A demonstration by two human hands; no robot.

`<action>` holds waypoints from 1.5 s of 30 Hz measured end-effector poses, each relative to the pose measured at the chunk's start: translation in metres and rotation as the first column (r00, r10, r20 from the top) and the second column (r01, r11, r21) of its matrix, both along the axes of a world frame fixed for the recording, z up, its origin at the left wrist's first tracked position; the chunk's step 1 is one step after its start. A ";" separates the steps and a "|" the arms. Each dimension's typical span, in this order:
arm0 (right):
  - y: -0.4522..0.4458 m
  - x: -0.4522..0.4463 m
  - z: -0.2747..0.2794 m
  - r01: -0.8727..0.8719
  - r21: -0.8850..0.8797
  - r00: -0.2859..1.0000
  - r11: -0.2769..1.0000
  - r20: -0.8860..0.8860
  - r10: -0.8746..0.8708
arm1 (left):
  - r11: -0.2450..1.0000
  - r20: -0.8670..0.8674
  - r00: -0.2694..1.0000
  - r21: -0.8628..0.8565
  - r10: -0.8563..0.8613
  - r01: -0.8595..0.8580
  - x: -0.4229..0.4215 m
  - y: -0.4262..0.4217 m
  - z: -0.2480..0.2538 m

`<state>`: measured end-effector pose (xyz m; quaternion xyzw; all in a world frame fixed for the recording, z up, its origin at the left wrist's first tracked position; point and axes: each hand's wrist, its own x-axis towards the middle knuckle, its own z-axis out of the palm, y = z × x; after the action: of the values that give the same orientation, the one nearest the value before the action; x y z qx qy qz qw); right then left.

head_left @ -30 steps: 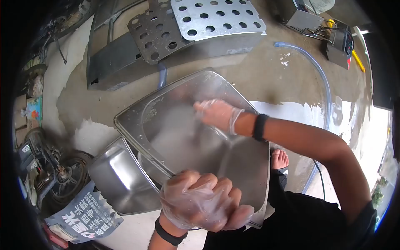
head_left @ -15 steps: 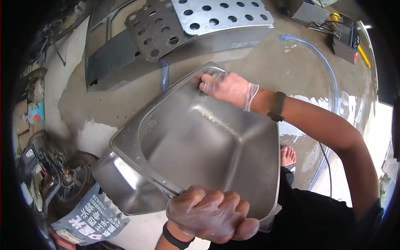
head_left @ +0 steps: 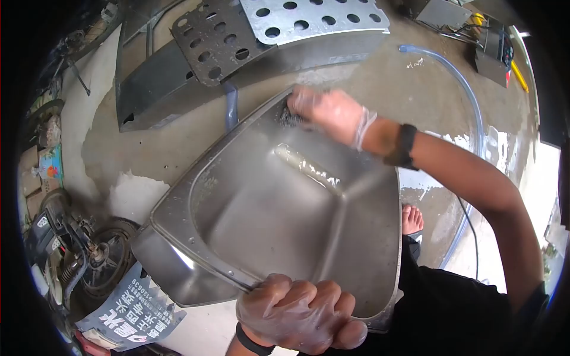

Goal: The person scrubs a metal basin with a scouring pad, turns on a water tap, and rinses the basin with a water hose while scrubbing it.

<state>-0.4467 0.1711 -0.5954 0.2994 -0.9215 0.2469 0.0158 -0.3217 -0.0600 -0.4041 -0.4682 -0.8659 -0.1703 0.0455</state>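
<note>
A large stainless steel basin point(head_left: 267, 219) is tilted in front of me, with a little water lying along its inner crease. My left hand point(head_left: 303, 311), in a clear plastic glove, is wrapped round the basin's near rim. At the basin's far corner, my gloved right hand point(head_left: 326, 113) presses a dark mesh-like scrubber point(head_left: 290, 117) against the inner wall; its fingers are blurred. Beneath the basin's left side shows a second steel basin point(head_left: 172, 270).
Perforated metal plates point(head_left: 314, 21) rest on a steel frame point(head_left: 154, 98) beyond the basin. A blue hose point(head_left: 460, 74) curves over the wet floor at right. A motorcycle wheel point(head_left: 107, 255) and a printed sheet point(head_left: 133, 314) are at left, electrical boxes point(head_left: 493, 59) at upper right.
My right hand has moved from above the basin's middle to its far corner. The basin is tilted differently and has shifted slightly left. My left hand keeps its hold on the rim.
</note>
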 end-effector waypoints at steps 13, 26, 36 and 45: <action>0.018 -0.005 0.020 0.082 -0.093 0.996 0.992 0.026 -0.080 | 0.992 -0.118 0.993 0.120 -0.025 0.039 -0.008 -0.001 -0.006; 0.034 0.110 -0.011 -0.476 0.093 0.880 0.875 0.057 0.472 | 0.961 0.264 0.925 0.120 -0.273 0.250 -0.011 0.011 0.016; 0.023 0.161 -0.076 -0.304 -0.096 0.948 0.948 -0.131 0.290 | 0.804 0.249 0.817 -0.181 -0.520 0.566 0.000 0.055 0.021; 0.017 0.119 -0.023 -0.361 0.157 0.917 0.919 -0.120 0.381 | 0.901 0.396 0.871 0.418 -0.291 0.111 -0.009 0.000 -0.005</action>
<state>-0.3280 0.1886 -0.6179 0.4868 -0.8583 0.1612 0.0175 -0.3307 -0.0602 -0.4089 -0.4873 -0.7478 -0.4430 -0.0839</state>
